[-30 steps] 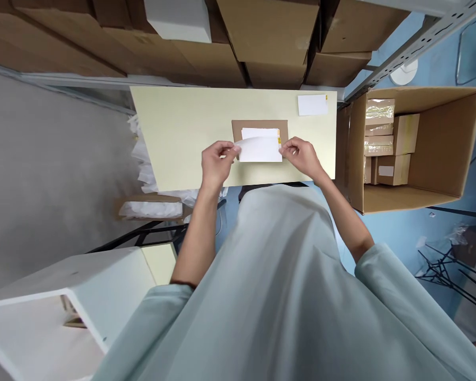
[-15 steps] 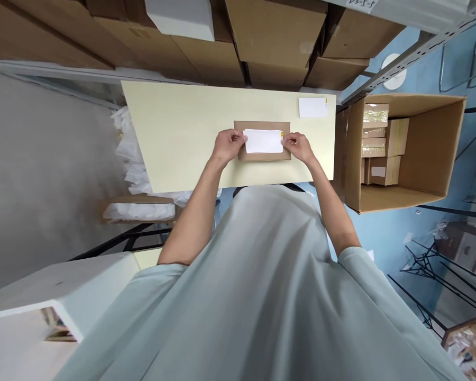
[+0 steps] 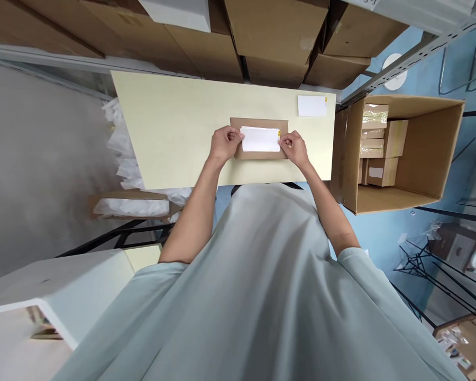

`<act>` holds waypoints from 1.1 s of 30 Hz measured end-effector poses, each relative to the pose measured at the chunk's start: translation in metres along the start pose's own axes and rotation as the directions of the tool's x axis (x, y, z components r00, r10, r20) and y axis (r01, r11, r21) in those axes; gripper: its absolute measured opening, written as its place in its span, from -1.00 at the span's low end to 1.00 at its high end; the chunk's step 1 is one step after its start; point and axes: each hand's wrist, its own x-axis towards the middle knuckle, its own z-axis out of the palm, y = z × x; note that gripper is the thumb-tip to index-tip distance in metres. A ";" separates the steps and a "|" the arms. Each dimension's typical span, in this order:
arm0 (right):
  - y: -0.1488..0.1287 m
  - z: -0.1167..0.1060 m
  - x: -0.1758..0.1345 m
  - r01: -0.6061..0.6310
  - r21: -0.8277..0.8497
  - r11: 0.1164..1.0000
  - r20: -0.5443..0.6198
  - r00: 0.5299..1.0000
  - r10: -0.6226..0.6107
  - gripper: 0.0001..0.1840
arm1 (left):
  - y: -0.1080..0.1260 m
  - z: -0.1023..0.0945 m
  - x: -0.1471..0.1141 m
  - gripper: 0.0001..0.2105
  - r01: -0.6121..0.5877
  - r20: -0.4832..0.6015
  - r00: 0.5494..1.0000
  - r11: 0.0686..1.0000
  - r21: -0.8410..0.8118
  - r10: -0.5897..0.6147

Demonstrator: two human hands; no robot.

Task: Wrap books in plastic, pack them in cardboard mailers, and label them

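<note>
A white label (image 3: 261, 139) with a small yellow mark at its right end lies over a flat brown cardboard box (image 3: 257, 155). My left hand (image 3: 225, 144) pinches the label's left end between thumb and fingers. At the opposite end my right hand (image 3: 294, 147) pinches its right edge beside the yellow mark. Whether the label's underside touches the box I cannot tell. Both hands are just above the cream table (image 3: 170, 127). A second white label (image 3: 312, 106) with a similar yellow mark lies flat near the table's far right corner.
A large open carton (image 3: 420, 153) stands right of the table, with several small taped boxes (image 3: 375, 116) inside. Brown cartons (image 3: 275, 32) line the shelf behind. White plastic bags (image 3: 122, 143) hang at the left edge, and a metal shelf post (image 3: 404, 63) rises at the back right.
The whole view has shifted slightly. Both hands keep their pinch on the label, and its place over the box looks nearly the same.
</note>
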 end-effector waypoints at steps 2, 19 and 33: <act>0.001 0.002 -0.002 -0.004 -0.001 1.000 -0.019 1.000 0.004 -0.85 | -0.001 0.001 -0.001 -0.90 0.008 -0.009 1.000 1.000 0.023 -0.008; -0.022 0.012 -0.016 0.067 -0.303 0.951 -0.045 0.995 -0.085 -0.62 | 0.020 0.026 -0.020 -0.49 0.008 -0.257 0.965 0.981 0.193 0.043; -0.017 0.024 -0.006 0.274 -0.312 0.910 0.193 0.956 -0.222 -0.26 | 0.030 0.046 -0.057 -0.17 -0.247 0.216 0.964 0.815 0.524 0.154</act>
